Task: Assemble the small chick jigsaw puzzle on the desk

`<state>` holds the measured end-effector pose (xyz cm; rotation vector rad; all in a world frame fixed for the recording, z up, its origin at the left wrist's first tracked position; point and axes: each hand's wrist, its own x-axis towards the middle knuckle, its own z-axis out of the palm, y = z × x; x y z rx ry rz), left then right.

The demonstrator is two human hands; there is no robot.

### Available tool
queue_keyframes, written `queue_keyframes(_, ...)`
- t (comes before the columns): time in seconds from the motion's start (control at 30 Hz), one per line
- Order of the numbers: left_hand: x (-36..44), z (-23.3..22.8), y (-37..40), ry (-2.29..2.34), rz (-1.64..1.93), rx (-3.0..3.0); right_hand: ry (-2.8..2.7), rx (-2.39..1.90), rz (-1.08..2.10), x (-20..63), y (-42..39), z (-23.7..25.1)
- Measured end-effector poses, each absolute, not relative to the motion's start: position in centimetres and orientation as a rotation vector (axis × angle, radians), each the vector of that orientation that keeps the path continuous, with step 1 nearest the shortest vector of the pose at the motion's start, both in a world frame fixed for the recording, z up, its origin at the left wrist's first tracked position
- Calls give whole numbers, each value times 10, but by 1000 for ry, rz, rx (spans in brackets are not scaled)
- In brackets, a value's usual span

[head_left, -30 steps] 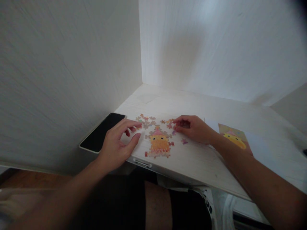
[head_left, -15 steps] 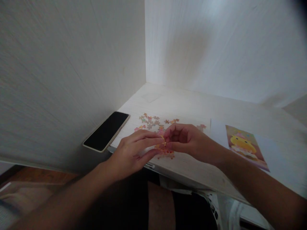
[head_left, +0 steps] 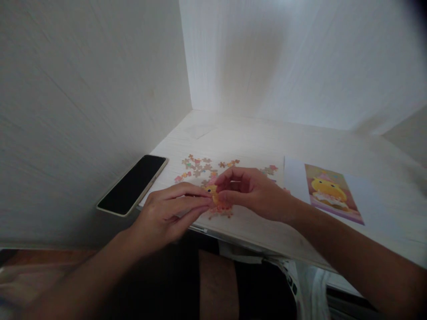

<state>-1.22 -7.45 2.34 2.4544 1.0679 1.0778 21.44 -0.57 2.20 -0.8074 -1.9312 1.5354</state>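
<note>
A partly joined jigsaw section (head_left: pixel 213 191) in yellow and pink, with a dark eye showing, sits near the table's front edge between my hands. At its left side, my left hand (head_left: pixel 178 213) has its fingers and thumb closed together, tips touching the yellow pieces. From the right, my right hand (head_left: pixel 255 191) bends in with thumb and fingers pinched at the section's other edge. The exact piece under the fingertips is partly hidden. Loose puzzle pieces (head_left: pixel 199 168) lie scattered just beyond my hands, and more reddish pieces (head_left: pixel 222 211) are close below the fingertips.
A black-screened phone (head_left: pixel 133 184) rests at the table's left edge by the side panel. To the right lies a white sheet with a printed picture (head_left: pixel 333 193) of a yellow toy figure. Pale panels rise at the left and back of the table (head_left: pixel 260 142).
The view has shifted, so everything sits a little further left. My fingertips have parted slightly, and more of the yellow section with the eye shows between them.
</note>
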Motion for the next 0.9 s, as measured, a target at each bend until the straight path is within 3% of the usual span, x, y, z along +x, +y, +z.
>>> queue_keyframes(0.13,-23,25,-71,1151,983,2498,-2419,-694,827,221,-9,25)
queue_keyframes(0.23,-28,25,-70,1176,892,2528,-2614,-605,651,222,-12,25)
queue_keyframes(0.9,-25,27,-75,1178,637,2548,-2628,-580,614,220,-12,20)
